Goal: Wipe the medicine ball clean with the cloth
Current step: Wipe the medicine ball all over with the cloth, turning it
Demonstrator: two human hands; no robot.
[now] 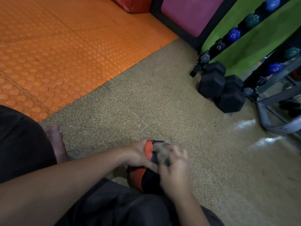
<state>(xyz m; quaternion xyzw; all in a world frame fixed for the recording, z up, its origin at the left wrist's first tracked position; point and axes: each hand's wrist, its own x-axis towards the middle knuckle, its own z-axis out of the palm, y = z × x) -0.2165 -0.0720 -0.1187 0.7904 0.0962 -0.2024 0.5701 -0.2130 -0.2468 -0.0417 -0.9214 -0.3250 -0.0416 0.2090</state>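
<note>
Speckled gym floor (146, 103), dumbbells (219, 88) near — left hand (138, 154) grips medicine ball (143, 175), right hand (175, 167) blurred, grip unclear

The medicine ball (143, 176) is orange with black panels and sits low on the speckled tan floor, just in front of the seated person's lap and partly hidden behind the hands. The cloth (160, 150), a small greyish-tan rag blurred with motion, lies bunched against the ball's upper side.

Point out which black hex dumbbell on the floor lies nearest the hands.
The lower right one, black hex dumbbell, lies nearest the hands; the other black dumbbell sits behind it, closer to the rack.
</note>
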